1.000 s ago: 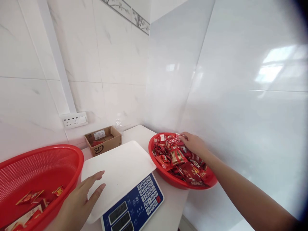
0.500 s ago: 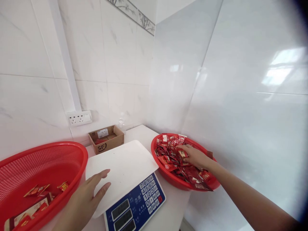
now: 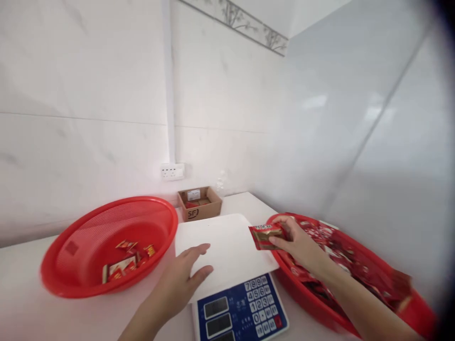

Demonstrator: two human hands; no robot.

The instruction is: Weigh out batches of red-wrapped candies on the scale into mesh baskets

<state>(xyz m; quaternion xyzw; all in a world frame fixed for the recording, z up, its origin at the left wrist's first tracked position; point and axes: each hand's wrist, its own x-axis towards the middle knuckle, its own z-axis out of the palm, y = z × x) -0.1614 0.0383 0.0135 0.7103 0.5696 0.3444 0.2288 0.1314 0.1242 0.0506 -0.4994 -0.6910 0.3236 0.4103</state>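
Between thumb and fingers my right hand pinches a red and gold packet, held above the right edge of the scale's white plate. My left hand hovers over the plate's left side, fingers apart, holding nothing. The scale's blue keypad panel faces me. Under my right forearm lies a red basket full of red packets. At the left, another red basket holds several small packets.
A small cardboard box with red items inside stands behind the scale, near a clear plastic bottle. A power socket is on the tiled wall. The white table meets walls behind and at the right.
My right hand has come up out of the right basket with the red and gold packet and moved left to the plate. The view has turned left. My left hand stays open over the scale.
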